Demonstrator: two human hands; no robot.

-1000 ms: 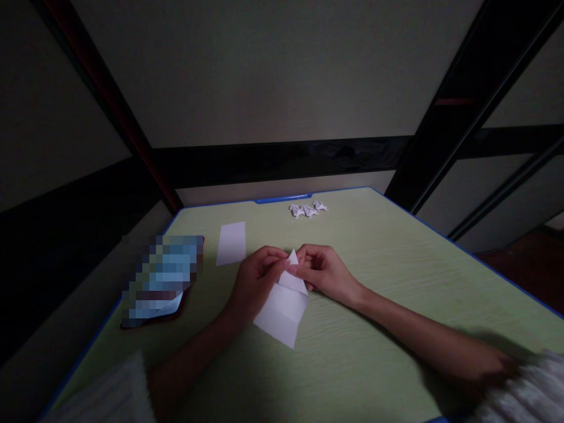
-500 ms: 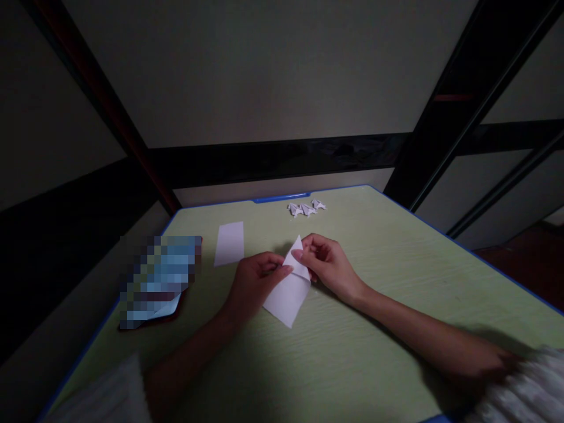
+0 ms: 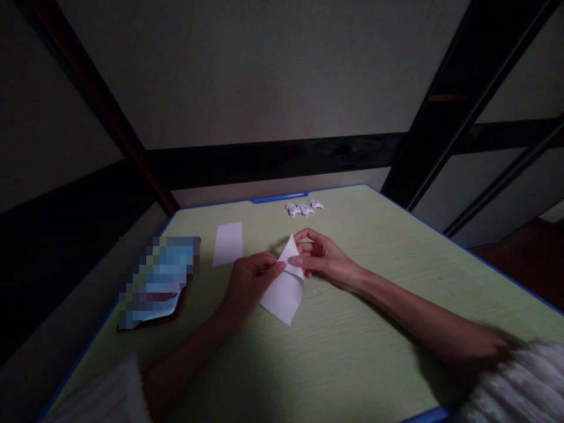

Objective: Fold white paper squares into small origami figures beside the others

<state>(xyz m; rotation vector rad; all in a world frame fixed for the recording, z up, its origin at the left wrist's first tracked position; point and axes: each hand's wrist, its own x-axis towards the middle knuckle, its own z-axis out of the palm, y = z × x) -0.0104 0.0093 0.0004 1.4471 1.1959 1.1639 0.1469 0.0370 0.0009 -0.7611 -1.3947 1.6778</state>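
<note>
A white sheet of folded paper (image 3: 284, 291) with a pointed top lies at the middle of the green table (image 3: 352, 352). My left hand (image 3: 251, 282) pinches its left edge near the point. My right hand (image 3: 324, 258) pinches the right side of the point, thumb and fingers closed on the fold. The lower part of the sheet rests on the table.
A flat white paper rectangle (image 3: 228, 243) lies behind my left hand. Three small folded paper figures (image 3: 304, 207) sit near the table's far edge. A blurred blue and red object (image 3: 154, 279) lies at the left. Dark frame bars (image 3: 423, 117) rise behind the table.
Both hands have shifted slightly away from me with the paper. The pointed top has been folded narrower and the sheet looks shorter than a second ago.
</note>
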